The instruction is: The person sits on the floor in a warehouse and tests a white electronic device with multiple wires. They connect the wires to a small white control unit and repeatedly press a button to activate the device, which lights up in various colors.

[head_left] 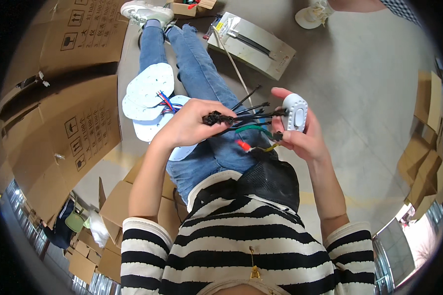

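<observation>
My left hand [192, 123] is closed round a bundle of black cables [246, 116] above my lap, and their loose ends fan out to the right. In my right hand [314, 140] is a white oval plastic piece [296, 113] with a bumpy rim, held between thumb and fingers. Thin wires hang just below it: a green wire [251, 128] and a yellow one with a red connector [243, 145]. Where these wires attach is hidden by my fingers. Several white flat rounded plates [152, 81] lie across my legs beside my left hand, with red, blue and black wires [168, 104] on them.
Large cardboard boxes [79, 115] stand along the left side. A silver metal case [253, 44] with a black handle sits on the floor ahead, a pale cable crossing by it. Another person's shoe [310, 17] is at the top. Folded cardboard [421, 162] lies at the right.
</observation>
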Action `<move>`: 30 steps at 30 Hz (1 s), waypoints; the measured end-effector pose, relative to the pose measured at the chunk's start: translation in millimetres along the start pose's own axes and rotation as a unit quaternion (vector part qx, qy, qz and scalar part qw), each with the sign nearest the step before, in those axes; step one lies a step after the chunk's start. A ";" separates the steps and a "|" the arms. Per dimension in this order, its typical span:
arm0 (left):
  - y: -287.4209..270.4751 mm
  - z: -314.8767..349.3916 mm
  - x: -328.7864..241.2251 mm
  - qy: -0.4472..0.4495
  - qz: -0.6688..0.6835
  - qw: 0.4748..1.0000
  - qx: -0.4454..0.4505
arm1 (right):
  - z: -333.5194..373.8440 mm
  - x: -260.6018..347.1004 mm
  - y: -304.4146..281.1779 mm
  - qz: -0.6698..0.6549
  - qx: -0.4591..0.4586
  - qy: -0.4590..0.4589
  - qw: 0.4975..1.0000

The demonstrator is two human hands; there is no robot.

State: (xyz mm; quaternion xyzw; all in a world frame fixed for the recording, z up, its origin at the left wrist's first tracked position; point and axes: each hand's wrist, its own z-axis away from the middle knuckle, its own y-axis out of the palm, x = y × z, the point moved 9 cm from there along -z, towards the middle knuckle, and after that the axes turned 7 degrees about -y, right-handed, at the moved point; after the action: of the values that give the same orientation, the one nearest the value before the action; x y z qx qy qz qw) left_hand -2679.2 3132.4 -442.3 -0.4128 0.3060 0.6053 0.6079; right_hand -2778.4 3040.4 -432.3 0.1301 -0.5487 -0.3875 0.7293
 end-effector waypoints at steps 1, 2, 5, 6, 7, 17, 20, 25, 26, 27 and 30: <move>0.0 2.2 -1.9 0.009 -0.025 1.000 -0.005 | 1.1 3.1 4.2 -0.008 0.015 -0.007 1.000; 0.6 3.6 -3.8 0.019 -0.049 0.999 -0.009 | 2.5 5.8 7.9 -0.016 0.031 -0.013 0.999; 2.3 4.6 -3.0 0.011 -0.093 0.995 -0.021 | 6.5 6.4 14.4 0.007 0.052 -0.003 0.999; 1.7 5.4 -7.5 0.026 -0.088 0.995 -0.036 | 6.7 6.0 15.3 0.047 0.051 0.010 0.998; 1.9 6.6 -13.4 0.038 -0.084 0.994 -0.052 | 6.7 4.6 16.6 0.084 0.051 0.024 0.995; 17.7 18.6 -17.7 0.001 0.121 0.993 0.011 | 8.8 -11.2 41.0 0.184 0.075 -0.007 0.980; 19.0 19.1 -14.9 -0.033 0.143 0.989 0.018 | 11.7 -10.4 37.1 0.244 0.051 -0.015 0.968; 16.9 21.7 -24.2 -0.002 0.126 0.992 -0.023 | 15.8 11.0 30.1 0.237 0.015 -0.021 0.971; 15.6 23.0 -27.6 0.019 0.106 0.993 -0.041 | 15.0 13.7 30.8 0.241 0.000 -0.036 0.970; 14.7 24.8 -30.9 0.040 0.085 0.994 -0.058 | 14.2 12.9 31.7 0.235 -0.001 -0.033 0.972; 13.3 29.8 -37.5 0.091 0.032 0.990 -0.103 | 13.7 12.5 31.8 0.224 -0.009 -0.029 0.974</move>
State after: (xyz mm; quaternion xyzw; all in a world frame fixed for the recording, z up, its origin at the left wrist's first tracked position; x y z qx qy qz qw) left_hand -2699.2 3139.2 -397.3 -0.5165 0.3094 0.6129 0.5117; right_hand -2776.1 3055.9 -399.0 -0.0141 -0.5812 -0.2227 0.7825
